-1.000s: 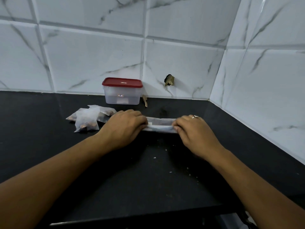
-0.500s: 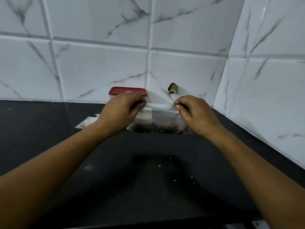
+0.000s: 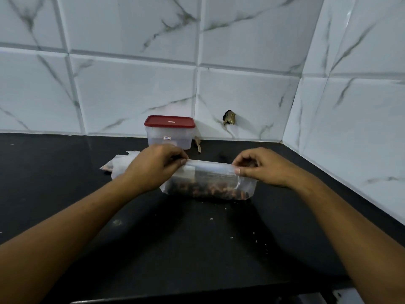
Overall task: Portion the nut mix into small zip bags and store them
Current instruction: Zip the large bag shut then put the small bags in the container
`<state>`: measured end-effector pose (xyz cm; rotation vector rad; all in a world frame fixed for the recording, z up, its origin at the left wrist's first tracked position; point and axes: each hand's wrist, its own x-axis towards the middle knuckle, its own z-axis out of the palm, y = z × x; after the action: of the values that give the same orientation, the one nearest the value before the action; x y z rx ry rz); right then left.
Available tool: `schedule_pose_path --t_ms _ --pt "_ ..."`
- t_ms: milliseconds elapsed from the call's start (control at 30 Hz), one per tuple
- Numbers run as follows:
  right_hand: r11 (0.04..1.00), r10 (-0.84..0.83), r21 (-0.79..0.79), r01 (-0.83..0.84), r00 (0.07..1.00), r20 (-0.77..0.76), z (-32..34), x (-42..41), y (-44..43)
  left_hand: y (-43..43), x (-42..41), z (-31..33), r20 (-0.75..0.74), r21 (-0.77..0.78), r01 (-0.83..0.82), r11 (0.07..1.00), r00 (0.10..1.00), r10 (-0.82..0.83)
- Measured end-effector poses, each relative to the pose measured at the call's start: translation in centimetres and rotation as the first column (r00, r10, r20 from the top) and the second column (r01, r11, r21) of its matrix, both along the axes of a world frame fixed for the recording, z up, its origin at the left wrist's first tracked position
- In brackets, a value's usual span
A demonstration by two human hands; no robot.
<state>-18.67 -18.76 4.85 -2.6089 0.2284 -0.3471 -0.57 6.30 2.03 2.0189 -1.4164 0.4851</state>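
A clear plastic bag of nut mix stands upright on the black counter, brown nuts settled in its bottom. My left hand pinches the left end of its top edge. My right hand pinches the right end, thumb pressed on the front. Small filled zip bags lie on the counter behind my left hand, partly hidden by it.
A clear tub with a red lid stands against the tiled back wall. A tiled side wall closes the right. Crumbs dot the counter in front of the bag. A dark hole marks the back wall.
The bag lay flat under my hands, was lifted upright by its top edge, and now stands lower on the counter. The view shifted down a little.
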Motion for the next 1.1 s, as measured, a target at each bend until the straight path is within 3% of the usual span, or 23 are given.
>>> schedule_pose_path --t_ms 67,200,433,567,933,1100 --pt "1.0 -0.009 -0.014 0.009 1.0 0.022 -0.1 -0.3 0.0 0.1 -0.2 -0.1 -0.013 -0.024 0.007 1.0 1.0 -0.008" --pt "0.999 -0.024 -0.04 0.034 0.976 0.215 -0.5 -0.4 0.4 0.1 -0.1 -0.2 -0.007 -0.043 0.019 0.999 1.0 -0.02" --pt "0.994 0.075 0.081 -0.076 0.997 0.021 -1.5 -0.3 -0.1 0.7 -0.5 -0.2 -0.19 0.136 0.089 0.987 0.98 -0.062" --pt "0.986 0.114 0.126 -0.113 0.993 0.0 -1.9 -0.5 0.0 0.9 -0.5 -0.3 -0.286 0.188 0.121 0.975 0.956 -0.064" --pt "0.992 0.118 0.053 -0.113 0.989 -0.093 -2.5 -2.0 1.7 0.8 -0.3 -0.9 -0.298 0.324 0.145 0.935 0.953 -0.045" --pt "0.993 0.093 -0.058 -0.099 0.992 -0.09 -2.8 -1.9 2.4 1.4 -1.2 -1.2 -0.171 0.32 0.165 0.933 0.979 -0.114"
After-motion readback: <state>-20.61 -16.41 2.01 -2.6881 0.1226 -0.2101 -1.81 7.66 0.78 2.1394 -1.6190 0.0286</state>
